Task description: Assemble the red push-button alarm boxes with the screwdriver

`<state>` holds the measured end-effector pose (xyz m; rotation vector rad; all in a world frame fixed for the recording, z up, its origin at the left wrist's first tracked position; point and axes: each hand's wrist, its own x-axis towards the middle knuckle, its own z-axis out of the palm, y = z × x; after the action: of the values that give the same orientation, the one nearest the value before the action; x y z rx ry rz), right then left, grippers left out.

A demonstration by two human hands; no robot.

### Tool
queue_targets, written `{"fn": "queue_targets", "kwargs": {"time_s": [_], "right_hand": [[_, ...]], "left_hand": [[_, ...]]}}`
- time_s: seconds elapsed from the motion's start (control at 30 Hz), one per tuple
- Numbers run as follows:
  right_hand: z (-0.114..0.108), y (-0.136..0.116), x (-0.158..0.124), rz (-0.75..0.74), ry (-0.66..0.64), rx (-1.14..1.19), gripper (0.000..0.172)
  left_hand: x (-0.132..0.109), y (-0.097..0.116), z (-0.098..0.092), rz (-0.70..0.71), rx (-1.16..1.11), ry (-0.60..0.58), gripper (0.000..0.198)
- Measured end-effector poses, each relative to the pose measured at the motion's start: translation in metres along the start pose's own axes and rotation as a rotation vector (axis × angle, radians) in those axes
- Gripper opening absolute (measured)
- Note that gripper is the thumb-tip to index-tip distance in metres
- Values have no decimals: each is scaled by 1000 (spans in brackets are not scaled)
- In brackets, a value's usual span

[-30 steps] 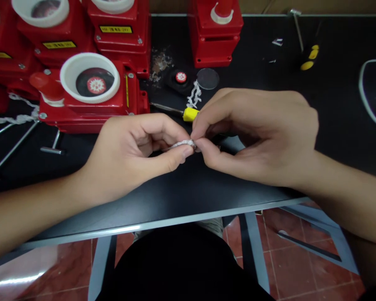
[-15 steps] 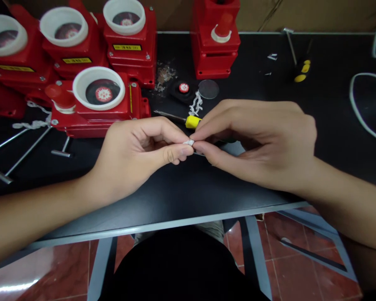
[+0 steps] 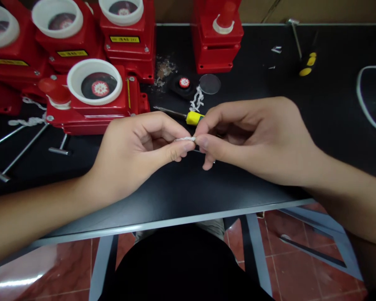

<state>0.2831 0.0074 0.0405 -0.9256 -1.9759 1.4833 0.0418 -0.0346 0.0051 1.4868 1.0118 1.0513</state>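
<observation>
My left hand (image 3: 137, 152) and my right hand (image 3: 257, 140) meet above the front of the black table (image 3: 181, 192). Both pinch a short piece of white twisted cord (image 3: 185, 139) between thumb and forefinger, fingertips almost touching. Only a small stretch of the cord shows between them. Just behind my fingers lies a yellow-handled screwdriver (image 3: 188, 117) and another scrap of white cord (image 3: 196, 99).
Several red alarm boxes with white round rims (image 3: 93, 92) crowd the back left; another red box (image 3: 218, 37) stands at the back centre. Metal T-handled rods (image 3: 18, 154) lie at the left. A clear disc (image 3: 209, 83), a small red-and-black part (image 3: 183, 82) and a second screwdriver (image 3: 305, 62) lie farther back.
My hands stay pinched on the white cord, with the visible stretch shrinking then lengthening slightly. The view shifted down and then up a little.
</observation>
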Motion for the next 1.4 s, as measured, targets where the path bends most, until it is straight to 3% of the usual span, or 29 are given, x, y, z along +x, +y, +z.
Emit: {"fn": "queue_targets", "kwargs": {"time_s": [0.2,0.3,0.47,0.57,0.8,0.97,1.4], "right_hand": [[-5,-4,5,205,-109,246,16],[-5,-4,5,229,-146,283,17],[-4,-5,5,256,-146,315,28],[-3,-5,6,279,-152,326,29],[-1,-5,6,331,-138,454,25],[3,-9,6,379,-87,455,25],[5,-6,3,315,-105,393,25]], "left_hand": [[-5,3,4,27,-38,-5,16],[-8,4,3,84,-28,27,20],[-8,12,-3,249,324,3,7],[-8,15,-5,300,451,4,10],[-8,2,-5,326,313,-1,8],[-9,2,-2,259,305,10,13],[-9,5,-2,158,245,5,6]]}}
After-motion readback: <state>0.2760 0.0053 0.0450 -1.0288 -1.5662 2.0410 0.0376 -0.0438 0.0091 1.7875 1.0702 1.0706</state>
